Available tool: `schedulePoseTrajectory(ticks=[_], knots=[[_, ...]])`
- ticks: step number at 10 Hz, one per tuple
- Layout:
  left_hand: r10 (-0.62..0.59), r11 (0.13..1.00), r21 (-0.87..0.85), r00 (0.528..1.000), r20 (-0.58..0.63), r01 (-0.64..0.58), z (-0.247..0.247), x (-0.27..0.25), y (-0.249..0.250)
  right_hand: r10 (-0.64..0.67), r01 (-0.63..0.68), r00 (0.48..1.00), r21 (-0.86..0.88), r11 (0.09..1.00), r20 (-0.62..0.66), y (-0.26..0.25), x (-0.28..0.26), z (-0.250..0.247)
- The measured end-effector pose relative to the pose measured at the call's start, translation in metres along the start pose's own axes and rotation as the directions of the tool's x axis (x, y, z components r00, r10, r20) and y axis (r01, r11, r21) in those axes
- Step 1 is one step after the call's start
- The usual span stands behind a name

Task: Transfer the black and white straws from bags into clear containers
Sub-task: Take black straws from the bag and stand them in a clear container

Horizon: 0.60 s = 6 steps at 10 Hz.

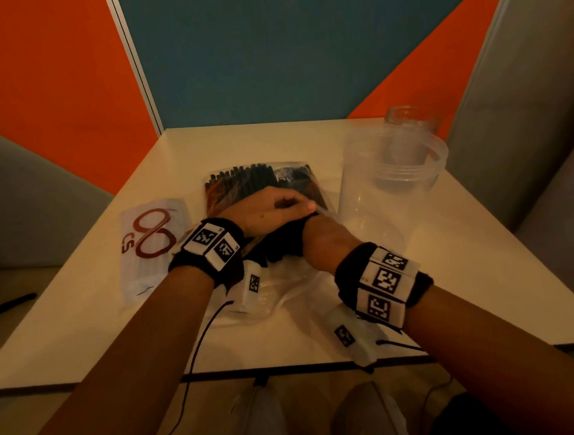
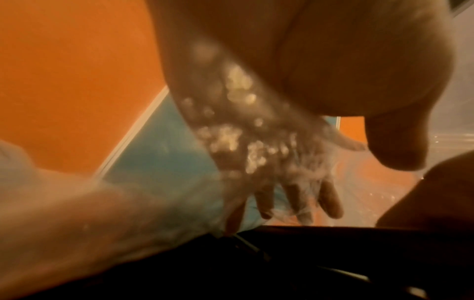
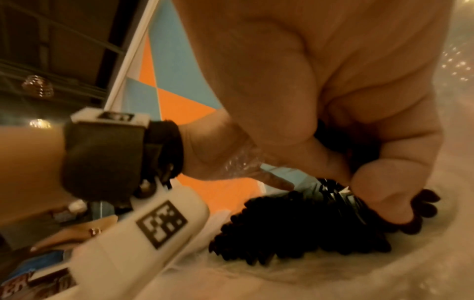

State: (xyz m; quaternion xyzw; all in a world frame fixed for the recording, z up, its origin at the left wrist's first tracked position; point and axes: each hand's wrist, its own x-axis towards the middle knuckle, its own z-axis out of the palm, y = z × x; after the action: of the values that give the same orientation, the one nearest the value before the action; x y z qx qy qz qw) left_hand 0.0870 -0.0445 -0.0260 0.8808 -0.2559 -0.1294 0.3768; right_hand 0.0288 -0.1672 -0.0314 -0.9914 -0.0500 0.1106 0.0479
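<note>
Head view: both hands met over the clear bag of black straws (image 1: 262, 185), which lay flat at the centre of the bench (image 1: 81, 329). The left hand (image 1: 271, 210) lay on top of the bag, knuckles up, fingers folded over toward 3 o'clock. The right hand (image 1: 321, 235) came in from 5 o'clock, at the bag's near end.

Right wrist view: the right grip was curled round a bundle of black straws (image 3: 295, 233), thumb on one side, fingers under the other; the straw ends (image 3: 423, 211) poked out past the fingertips. Film lay all round this hand, so it seemed to be inside the bag mouth.

Left wrist view: blurred. The left hand's fingers (image 2: 328, 201) showed through crinkled film (image 2: 231, 132), curled into it; I judged the left grip was pinching the bag plastic and holding it down. How firmly, I could not tell.

The white straws sat untouched in their printed bag (image 1: 150, 241) at 9 o'clock of the black bag. A large clear container (image 1: 389, 178) stood at 2 o'clock, just beside the black bag, with a smaller clear jar (image 1: 408, 118) behind it. Neither held straws that I could see.

Step in hand, by my reading: drawing the first black bundle out of its bag. Next move would call for the left hand to anchor the film while the right pulls the bundle toward 6 o'clock, then lifts it to 2 o'clock and drops it end-first into the container. Risk: loose straws slipping from the bundle.
</note>
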Motion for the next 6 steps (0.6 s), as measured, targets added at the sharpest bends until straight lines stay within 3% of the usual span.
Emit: schedulePoseTrajectory(ticks=[2,3,4,5,6], knots=[[-0.089,0.996,-0.005,0.992,0.090,0.090,0.003,-0.006,0.006,0.029,-0.049,0.995,0.213,0.976,0.094,0.015,-0.039,-0.016],[-0.128,0.965,0.253,0.971,0.202,0.074,0.005,-0.011,0.004,0.070,-0.108,0.988,0.302,0.947,0.134,0.028,-0.050,-0.025],[-0.061,0.881,0.469,0.967,0.248,-0.065,0.013,-0.017,0.011,0.050,-0.102,0.990,0.433,0.896,0.131,0.033,-0.058,-0.035],[0.115,0.838,0.504,0.971,0.210,-0.208,0.026,-0.015,0.015,-0.006,-0.075,0.987,0.495,0.865,0.161,0.038,-0.064,-0.046],[0.280,0.881,0.368,0.955,0.101,-0.297,0.032,-0.010,0.018,-0.061,-0.040,0.990,0.661,0.750,0.129,0.042,-0.072,-0.059]])
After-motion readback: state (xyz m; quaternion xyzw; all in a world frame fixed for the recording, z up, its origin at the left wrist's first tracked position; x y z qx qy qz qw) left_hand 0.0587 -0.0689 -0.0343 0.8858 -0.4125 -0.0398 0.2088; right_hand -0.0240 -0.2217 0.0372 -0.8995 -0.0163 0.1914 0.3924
